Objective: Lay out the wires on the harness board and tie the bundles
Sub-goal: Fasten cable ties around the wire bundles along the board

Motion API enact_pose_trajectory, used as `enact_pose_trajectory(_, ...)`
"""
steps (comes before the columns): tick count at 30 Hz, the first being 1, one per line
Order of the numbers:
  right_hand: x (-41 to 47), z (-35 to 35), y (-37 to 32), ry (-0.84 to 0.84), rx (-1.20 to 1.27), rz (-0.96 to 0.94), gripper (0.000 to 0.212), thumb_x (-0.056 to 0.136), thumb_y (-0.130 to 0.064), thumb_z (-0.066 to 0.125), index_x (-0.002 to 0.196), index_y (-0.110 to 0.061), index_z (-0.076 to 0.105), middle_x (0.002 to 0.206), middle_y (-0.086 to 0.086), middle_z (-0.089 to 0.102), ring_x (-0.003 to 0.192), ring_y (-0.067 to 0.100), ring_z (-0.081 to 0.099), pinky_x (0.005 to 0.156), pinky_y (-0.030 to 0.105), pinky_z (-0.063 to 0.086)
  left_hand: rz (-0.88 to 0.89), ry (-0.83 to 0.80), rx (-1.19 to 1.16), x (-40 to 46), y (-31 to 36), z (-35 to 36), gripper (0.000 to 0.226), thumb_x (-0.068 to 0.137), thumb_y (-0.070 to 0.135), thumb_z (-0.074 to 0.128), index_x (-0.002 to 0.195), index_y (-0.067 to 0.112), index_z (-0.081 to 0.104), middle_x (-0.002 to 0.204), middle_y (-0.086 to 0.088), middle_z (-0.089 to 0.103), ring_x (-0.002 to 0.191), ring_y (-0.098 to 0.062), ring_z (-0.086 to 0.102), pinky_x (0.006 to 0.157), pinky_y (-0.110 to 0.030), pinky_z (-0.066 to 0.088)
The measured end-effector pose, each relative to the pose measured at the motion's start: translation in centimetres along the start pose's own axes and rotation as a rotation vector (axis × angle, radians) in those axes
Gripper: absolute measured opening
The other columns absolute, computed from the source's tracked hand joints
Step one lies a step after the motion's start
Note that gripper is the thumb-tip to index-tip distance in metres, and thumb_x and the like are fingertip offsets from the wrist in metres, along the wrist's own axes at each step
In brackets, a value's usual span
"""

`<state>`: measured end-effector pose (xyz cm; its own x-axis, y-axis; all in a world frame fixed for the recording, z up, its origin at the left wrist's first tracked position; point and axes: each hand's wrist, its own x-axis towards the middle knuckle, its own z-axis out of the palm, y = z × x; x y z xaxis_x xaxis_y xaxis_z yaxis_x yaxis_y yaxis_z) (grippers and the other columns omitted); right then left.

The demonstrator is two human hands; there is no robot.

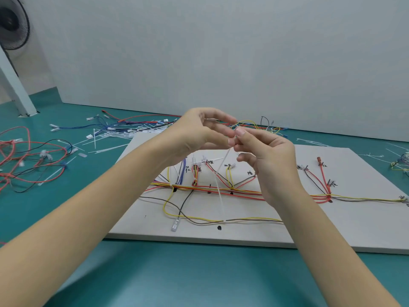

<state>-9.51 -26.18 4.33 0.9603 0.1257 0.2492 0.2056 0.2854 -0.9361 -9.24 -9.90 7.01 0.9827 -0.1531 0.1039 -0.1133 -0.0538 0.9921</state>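
A white harness board [332,229] lies on the teal table, with red, yellow, orange, brown and blue wires [243,192] laid along it and tied at several junctions. Both hands are raised above the board's middle. My left hand [199,134] and my right hand [270,156] meet fingertip to fingertip and pinch the top of a white cable tie [218,182]. Its tail hangs down to a yellow and brown wire pair [243,220] near the board's front edge. Whether the tie is looped round that pair is unclear.
Loose red and black wires [28,160] lie tangled at the left. Blue wires, white connectors and spare cable ties [115,131] are scattered behind the board. More ties and wires [398,162] sit at the right edge. A fan [13,23] stands at top left.
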Motion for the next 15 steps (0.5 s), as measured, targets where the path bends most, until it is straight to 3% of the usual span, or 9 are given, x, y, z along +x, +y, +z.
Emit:
enact_pose_trajectory(7, 0.6, -1.0, 0.2, -0.027, -0.117, 0.086, 0.005, 0.087, -0.005, 0.067, 0.087, -0.001, 0.07, 0.071, 0.009, 0.066, 0.062, 0.014, 0.059, 0.049, 0.02, 0.046, 0.012, 0.04, 0.05, -0.7, -1.3, 0.6, 0.033, 0.074, -0.007, 0.077, 0.101, 0.009, 0.067, 0.083, -0.009, 0.075, 0.072, -0.015, 0.071, 0.068, -0.023, 0.057)
enact_pose_trajectory(15, 1.1, -1.7, 0.6, -0.038, -0.021, 0.134, 0.007, 0.087, -0.008, 0.068, 0.091, -0.004, 0.07, 0.075, 0.008, 0.069, 0.063, 0.015, 0.063, 0.05, 0.021, 0.049, 0.011, 0.033, 0.076, -1.4, -2.3, 0.8, 0.024, 0.077, -0.004, 0.076, 0.095, 0.007, 0.065, 0.073, -0.013, 0.074, 0.069, -0.019, 0.072, 0.064, -0.025, 0.056)
